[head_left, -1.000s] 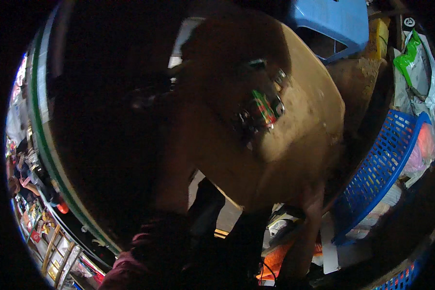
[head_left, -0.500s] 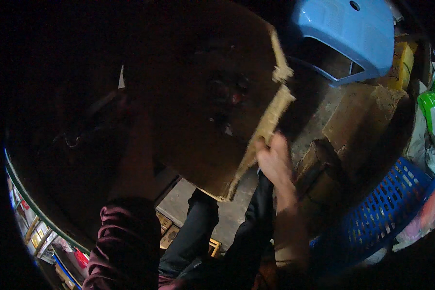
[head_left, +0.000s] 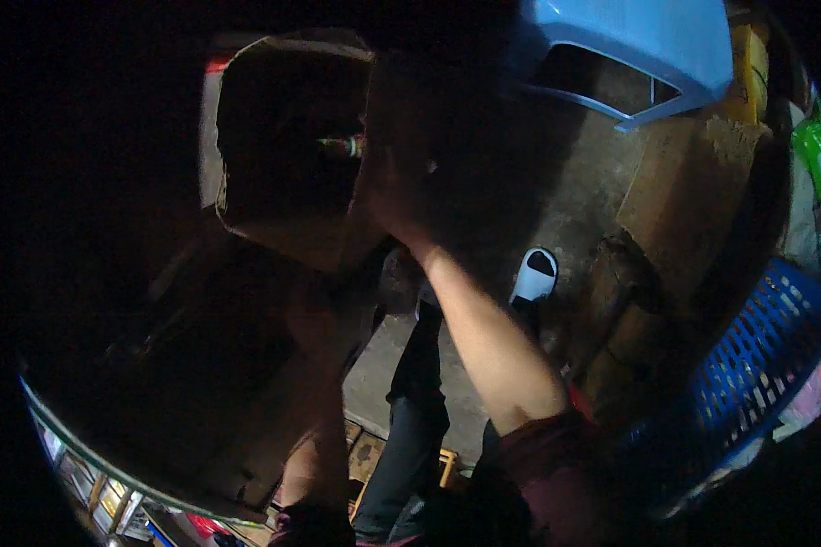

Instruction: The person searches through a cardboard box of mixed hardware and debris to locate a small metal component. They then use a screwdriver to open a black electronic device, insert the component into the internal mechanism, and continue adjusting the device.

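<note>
Matt, rough-edged cardboard box; smooth, glossy plastic stool; plastic basket; matt, concrete-looking floor

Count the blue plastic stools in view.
1: the blue stool at the upper right, to the right of the cardboard box. Dark areas may hide others.

We look down on a grey concrete floor, dimly lit in patches at centre and right, while deep shadow swallows the left side. At upper right stands a pale blue plastic stool with a cut-out side, and below it a dark blue slatted plastic basket. A narrow green-and-white edge, perhaps a counter's, curves across the lower left.
</note>
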The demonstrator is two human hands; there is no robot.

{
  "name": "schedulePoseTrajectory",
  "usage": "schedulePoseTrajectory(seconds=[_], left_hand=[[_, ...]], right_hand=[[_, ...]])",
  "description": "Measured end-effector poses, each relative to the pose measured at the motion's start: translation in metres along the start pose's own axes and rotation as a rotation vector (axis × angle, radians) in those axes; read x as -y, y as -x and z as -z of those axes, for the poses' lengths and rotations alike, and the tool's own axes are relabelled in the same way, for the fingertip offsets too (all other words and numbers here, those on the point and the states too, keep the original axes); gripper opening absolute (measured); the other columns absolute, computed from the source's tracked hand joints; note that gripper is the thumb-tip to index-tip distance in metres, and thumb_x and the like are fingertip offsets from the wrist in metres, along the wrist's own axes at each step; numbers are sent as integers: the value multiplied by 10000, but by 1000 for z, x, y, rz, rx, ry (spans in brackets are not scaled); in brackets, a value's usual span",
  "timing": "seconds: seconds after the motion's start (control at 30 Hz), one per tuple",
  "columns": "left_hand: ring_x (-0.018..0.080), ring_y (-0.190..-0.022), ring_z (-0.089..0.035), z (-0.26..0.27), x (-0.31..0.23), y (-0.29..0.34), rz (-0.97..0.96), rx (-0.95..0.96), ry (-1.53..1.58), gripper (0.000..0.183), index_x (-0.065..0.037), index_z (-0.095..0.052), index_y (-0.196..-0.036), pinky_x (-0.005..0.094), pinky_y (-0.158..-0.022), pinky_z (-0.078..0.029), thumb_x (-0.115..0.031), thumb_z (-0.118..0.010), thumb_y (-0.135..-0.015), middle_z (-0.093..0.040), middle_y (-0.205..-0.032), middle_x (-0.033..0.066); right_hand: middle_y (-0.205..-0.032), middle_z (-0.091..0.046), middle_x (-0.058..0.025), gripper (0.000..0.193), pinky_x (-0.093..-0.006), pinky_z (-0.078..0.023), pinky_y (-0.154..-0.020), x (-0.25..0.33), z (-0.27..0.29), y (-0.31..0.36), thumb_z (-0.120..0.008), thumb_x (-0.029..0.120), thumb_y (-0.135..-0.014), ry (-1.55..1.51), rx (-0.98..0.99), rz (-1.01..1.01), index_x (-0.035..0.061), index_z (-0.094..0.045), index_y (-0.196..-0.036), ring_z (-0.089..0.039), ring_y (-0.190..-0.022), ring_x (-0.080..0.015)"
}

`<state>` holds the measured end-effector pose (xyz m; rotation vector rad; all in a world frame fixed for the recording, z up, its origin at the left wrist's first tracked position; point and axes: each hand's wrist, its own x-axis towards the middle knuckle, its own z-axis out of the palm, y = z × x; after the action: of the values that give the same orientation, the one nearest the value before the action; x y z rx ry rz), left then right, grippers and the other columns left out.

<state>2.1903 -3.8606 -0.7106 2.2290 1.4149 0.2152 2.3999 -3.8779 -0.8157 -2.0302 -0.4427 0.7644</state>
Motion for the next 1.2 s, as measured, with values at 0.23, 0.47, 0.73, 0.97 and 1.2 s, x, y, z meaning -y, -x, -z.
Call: schedulePoseTrajectory(seconds=[0.23,0.47,0.73,0.97,1.2], left_hand=[[348,-1150,-641,59,-88,154,90,399,162,229,-12,-693,-1149,400,-997,-497,-69,-622,-939,-692,-1188,179],[385,-1076,-673,215,-55,239,297,522,108,240,-38,-708,-1132,419,-890,-557,-118,-603,-932,-688,-1195,206],[291,-844,-741,319,40,361,961,352,301,238,-57,-762,-1021,378,-781,-566,-187,-610,-892,-758,-956,154],[262,-864,-741,287,5,514,1352,15,495,255,-34,-768,-963,383,-819,-557,-236,-642,-872,-759,-880,151],[172,-741,-674,208,-45,599,1536,-280,648,194,-48,-765,-838,354,-704,-518,-132,-593,-801,-726,-764,103]], right_hand=[[-1178,-689,-203,455,-355,-562,-883,-31,101,188,-588,73,-940,-339,346,-344,8,-532,-1386,-692,-1014,-300],[-1057,-720,-176,384,-342,-597,-786,-6,187,257,-605,-7,-939,-715,292,-501,-23,-563,-1321,-724,-878,-252],[-1107,-688,-215,369,-382,-596,-800,90,287,260,-544,104,-985,-295,201,-468,-38,-507,-1323,-715,-929,-291],[-1021,-719,-168,362,-300,-586,-757,195,257,270,-530,36,-979,95,780,-281,-48,-533,-1331,-710,-847,-205],[-1033,-732,-132,374,-308,-549,-853,312,190,351,-560,107,-974,620,1375,242,-59,-579,-1309,-684,-907,-171]])
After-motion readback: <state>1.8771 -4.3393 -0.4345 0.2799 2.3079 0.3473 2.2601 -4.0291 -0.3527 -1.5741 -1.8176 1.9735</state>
